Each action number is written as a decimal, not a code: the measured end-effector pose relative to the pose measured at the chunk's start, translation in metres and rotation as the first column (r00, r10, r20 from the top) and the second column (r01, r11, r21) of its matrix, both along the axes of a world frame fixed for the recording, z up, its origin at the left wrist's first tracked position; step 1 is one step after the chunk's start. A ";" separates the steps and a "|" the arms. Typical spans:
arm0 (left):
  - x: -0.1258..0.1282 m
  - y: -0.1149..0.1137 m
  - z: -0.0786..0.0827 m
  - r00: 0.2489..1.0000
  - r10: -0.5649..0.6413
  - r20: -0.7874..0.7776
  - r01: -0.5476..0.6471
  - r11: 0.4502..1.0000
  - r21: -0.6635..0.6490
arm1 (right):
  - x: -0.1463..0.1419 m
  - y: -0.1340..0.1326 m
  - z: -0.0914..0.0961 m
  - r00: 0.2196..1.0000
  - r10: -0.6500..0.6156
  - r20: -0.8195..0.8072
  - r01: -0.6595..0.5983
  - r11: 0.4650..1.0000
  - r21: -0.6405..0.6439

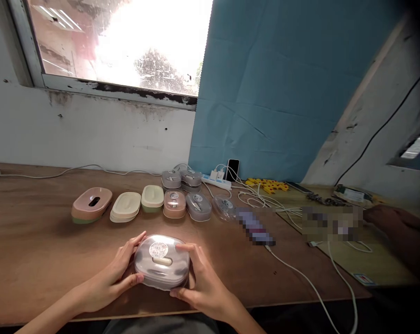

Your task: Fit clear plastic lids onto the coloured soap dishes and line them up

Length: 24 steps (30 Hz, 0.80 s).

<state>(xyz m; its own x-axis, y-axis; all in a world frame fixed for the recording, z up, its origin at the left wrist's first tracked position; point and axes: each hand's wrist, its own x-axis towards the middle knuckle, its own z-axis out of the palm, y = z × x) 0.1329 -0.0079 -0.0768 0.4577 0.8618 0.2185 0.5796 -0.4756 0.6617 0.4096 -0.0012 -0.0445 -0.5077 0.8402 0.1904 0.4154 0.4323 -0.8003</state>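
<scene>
An oval box with a clear grey lid (171, 273) is held just above the front of the table. The lid carries a round printed sticker and a pale slot-shaped part. My left hand (121, 271) grips the box's left side, thumb at the near edge and fingers behind. On the opposite side, my right hand (205, 278) clasps it, with a finger on the lid and the thumb low at the front. The box's underside is hidden.
Behind stand a pink box (86, 206) with a dark slot, stacked cream lids (124, 206), a cream-and-green box (152, 199) and several clear-lidded boxes (199, 208). A power strip (217, 180), cables and a phone (232, 169) lie farther back. At right is another person's hand (384, 218).
</scene>
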 end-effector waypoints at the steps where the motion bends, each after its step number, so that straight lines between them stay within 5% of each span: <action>1: 0.001 0.001 -0.003 0.998 0.032 -0.049 -0.029 0.998 0.056 | -0.002 -0.001 0.000 1.000 -0.025 -0.001 0.025 0.999 0.022; 5: 0.008 0.005 -0.011 0.962 0.194 -0.194 -0.131 0.946 0.298 | -0.013 -0.001 -0.002 0.985 -0.149 0.082 0.138 0.982 0.131; 9: 0.009 0.003 -0.008 0.941 0.225 -0.252 -0.120 0.920 0.372 | -0.012 0.008 0.000 0.958 -0.285 0.027 0.282 0.955 0.092; 16: 0.008 -0.002 -0.005 0.914 0.305 -0.269 -0.182 0.898 0.400 | 0.013 0.052 0.012 0.772 -0.498 -0.395 0.382 0.860 -0.339; 20: 0.005 -0.002 -0.008 0.904 0.321 -0.283 -0.188 0.892 0.411 | 0.021 0.095 0.027 0.684 -0.613 -0.395 0.633 0.768 -0.096; 24: 0.003 -0.001 -0.005 0.900 0.307 -0.310 -0.178 0.907 0.381 | 0.020 0.135 0.034 0.665 -0.677 -0.317 0.738 0.660 0.138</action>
